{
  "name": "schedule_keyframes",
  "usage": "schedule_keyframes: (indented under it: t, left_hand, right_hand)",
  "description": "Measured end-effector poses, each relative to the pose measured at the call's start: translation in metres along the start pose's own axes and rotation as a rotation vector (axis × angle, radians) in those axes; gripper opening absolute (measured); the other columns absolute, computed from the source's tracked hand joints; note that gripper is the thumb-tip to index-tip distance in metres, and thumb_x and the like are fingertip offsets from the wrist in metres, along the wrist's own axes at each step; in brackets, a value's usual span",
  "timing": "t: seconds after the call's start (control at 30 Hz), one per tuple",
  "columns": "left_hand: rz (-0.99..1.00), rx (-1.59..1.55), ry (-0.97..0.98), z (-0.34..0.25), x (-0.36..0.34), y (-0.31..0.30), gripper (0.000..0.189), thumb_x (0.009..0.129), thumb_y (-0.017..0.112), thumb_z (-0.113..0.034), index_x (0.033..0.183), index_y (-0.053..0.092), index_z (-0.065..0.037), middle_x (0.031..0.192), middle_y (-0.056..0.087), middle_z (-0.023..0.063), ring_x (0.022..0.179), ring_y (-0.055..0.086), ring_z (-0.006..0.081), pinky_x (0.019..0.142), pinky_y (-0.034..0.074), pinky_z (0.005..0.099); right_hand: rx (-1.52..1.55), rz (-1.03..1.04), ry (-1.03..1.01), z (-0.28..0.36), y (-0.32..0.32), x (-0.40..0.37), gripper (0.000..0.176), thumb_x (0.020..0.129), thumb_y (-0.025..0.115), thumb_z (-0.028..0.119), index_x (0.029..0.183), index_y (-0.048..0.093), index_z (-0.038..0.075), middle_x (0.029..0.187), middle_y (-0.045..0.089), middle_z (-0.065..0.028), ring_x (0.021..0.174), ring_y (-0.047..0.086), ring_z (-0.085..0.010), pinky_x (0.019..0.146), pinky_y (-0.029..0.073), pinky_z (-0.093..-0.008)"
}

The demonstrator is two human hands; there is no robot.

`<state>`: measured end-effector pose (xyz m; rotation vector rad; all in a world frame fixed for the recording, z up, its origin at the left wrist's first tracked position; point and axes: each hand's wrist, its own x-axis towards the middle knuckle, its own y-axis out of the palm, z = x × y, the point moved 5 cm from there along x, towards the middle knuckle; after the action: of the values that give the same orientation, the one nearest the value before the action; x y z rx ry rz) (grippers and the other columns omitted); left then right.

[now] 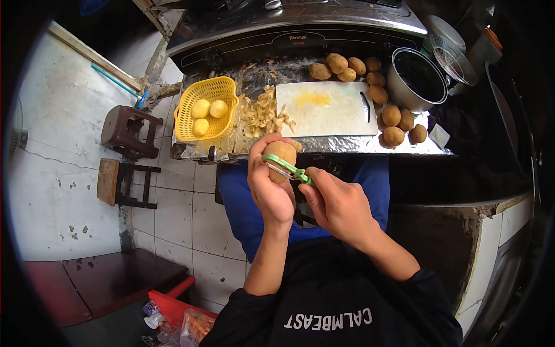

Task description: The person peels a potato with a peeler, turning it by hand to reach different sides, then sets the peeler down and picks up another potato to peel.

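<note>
My left hand (269,188) is closed around a brown, unpeeled potato (281,152), held upright over my lap just in front of the counter edge. In my right hand (338,202) is a green peeler (302,176), gripped by its handle, with its blade lying across the potato's near side. Beyond them lies a white cutting board (332,118) with a yellow stain. A heap of potato peels (263,113) is at the board's left. Farther left, a yellow plastic basket (182,118) holds several peeled potatoes (200,108).
Several unpeeled potatoes (393,136) sit along the board's right and far sides. A metal pot (416,103) stands at the back right, beside a wire strainer (454,61). Behind the counter is a stove (298,40). Two stools (130,133) are on the tiled floor at left.
</note>
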<state>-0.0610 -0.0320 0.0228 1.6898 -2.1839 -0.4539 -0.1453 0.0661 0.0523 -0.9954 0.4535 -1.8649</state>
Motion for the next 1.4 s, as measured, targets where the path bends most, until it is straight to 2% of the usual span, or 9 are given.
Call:
schedule_keyframes:
  t: [0.1, 0.23, 0.3, 0.47, 0.53, 0.7, 1.03, 1.1, 1.4]
  left_hand:
    - [0.013, 0.232, 0.108, -0.01, -0.006, -0.003, 0.04, 0.09, 0.029, -0.022, 0.106, 0.057, 0.003, 0.1, 0.061, 0.0148, 0.091, 0.057, 0.0208, 0.083, 0.047, 0.0315]
    - [-0.065, 0.33, 0.12, -0.016, -0.009, -0.005, 0.041, 0.09, 0.028, -0.021, 0.105, 0.057, 0.004, 0.101, 0.061, 0.015, 0.091, 0.057, 0.021, 0.082, 0.047, 0.032]
    - [-0.095, 0.373, 0.22, -0.022, -0.012, -0.006, 0.04, 0.09, 0.028, -0.021, 0.104, 0.057, 0.005, 0.101, 0.061, 0.0153, 0.091, 0.058, 0.0213, 0.082, 0.047, 0.0321]
    - [-0.104, 0.339, 0.204, -0.025, -0.013, -0.006, 0.041, 0.089, 0.028, -0.021, 0.103, 0.056, 0.006, 0.101, 0.061, 0.0168, 0.092, 0.058, 0.0235, 0.082, 0.048, 0.0338]
    - [-0.135, 0.166, 0.19, -0.017, -0.014, -0.009, 0.042, 0.089, 0.028, -0.021, 0.103, 0.056, 0.006, 0.101, 0.061, 0.0173, 0.092, 0.058, 0.0246, 0.083, 0.048, 0.0347]
    - [-0.124, 0.237, 0.198, -0.02, -0.021, -0.008, 0.042, 0.089, 0.027, -0.021, 0.103, 0.056, 0.005, 0.1, 0.061, 0.0177, 0.093, 0.058, 0.0252, 0.085, 0.048, 0.0351]
    - [-0.289, 0.126, 0.195, -0.025, -0.024, -0.019, 0.045, 0.089, 0.028, -0.023, 0.108, 0.055, 0.008, 0.097, 0.062, 0.0211, 0.087, 0.06, 0.0263, 0.08, 0.052, 0.0349]
    - [-0.205, 0.081, 0.299, -0.03, -0.018, -0.025, 0.046, 0.089, 0.029, -0.024, 0.106, 0.056, 0.008, 0.097, 0.062, 0.0205, 0.088, 0.06, 0.0267, 0.08, 0.052, 0.0346]
    - [-0.241, 0.08, 0.351, -0.028, -0.021, -0.027, 0.045, 0.09, 0.029, -0.027, 0.103, 0.056, 0.008, 0.103, 0.06, 0.021, 0.09, 0.06, 0.0276, 0.079, 0.052, 0.0344]
  right_hand:
    - [0.059, 0.002, 0.01, 0.005, 0.002, -0.001, 0.022, 0.09, 0.064, 0.019, 0.103, 0.054, 0.004, 0.072, 0.058, -0.0084, 0.056, 0.061, -0.0275, 0.044, 0.047, -0.0378]
    - [0.111, 0.007, 0.032, 0.013, 0.002, 0.004, 0.021, 0.091, 0.063, 0.019, 0.103, 0.054, 0.004, 0.071, 0.058, -0.0095, 0.056, 0.061, -0.029, 0.044, 0.047, -0.0383]
    - [0.125, 0.01, 0.047, 0.018, 0.002, 0.004, 0.021, 0.092, 0.062, 0.019, 0.103, 0.054, 0.004, 0.071, 0.058, -0.0099, 0.057, 0.061, -0.0297, 0.045, 0.047, -0.0386]
    - [0.147, 0.009, 0.041, 0.022, -0.003, 0.001, 0.019, 0.094, 0.06, 0.02, 0.101, 0.053, 0.004, 0.071, 0.058, -0.0114, 0.057, 0.061, -0.0311, 0.045, 0.047, -0.0399]
    - [0.153, 0.008, 0.046, 0.023, -0.003, -0.002, 0.019, 0.094, 0.06, 0.02, 0.101, 0.053, 0.004, 0.071, 0.058, -0.0117, 0.057, 0.061, -0.0312, 0.045, 0.047, -0.0399]
    - [0.184, 0.011, 0.052, 0.024, -0.005, -0.004, 0.019, 0.094, 0.06, 0.021, 0.099, 0.052, 0.004, 0.071, 0.059, -0.0124, 0.057, 0.062, -0.0316, 0.046, 0.048, -0.0401]
    - [0.225, 0.034, 0.103, 0.021, -0.002, -0.003, 0.018, 0.093, 0.06, 0.018, 0.093, 0.049, 0.003, 0.068, 0.057, -0.0126, 0.055, 0.06, -0.0329, 0.045, 0.046, -0.0413]
    - [0.234, 0.048, 0.106, 0.022, 0.0, -0.003, 0.018, 0.093, 0.06, 0.017, 0.092, 0.049, 0.003, 0.067, 0.056, -0.0128, 0.055, 0.059, -0.033, 0.045, 0.046, -0.0415]
    - [0.378, 0.102, 0.181, 0.02, 0.005, 0.006, 0.019, 0.095, 0.058, 0.017, 0.09, 0.046, 0.003, 0.058, 0.052, -0.0165, 0.055, 0.059, -0.0369, 0.047, 0.044, -0.0438]
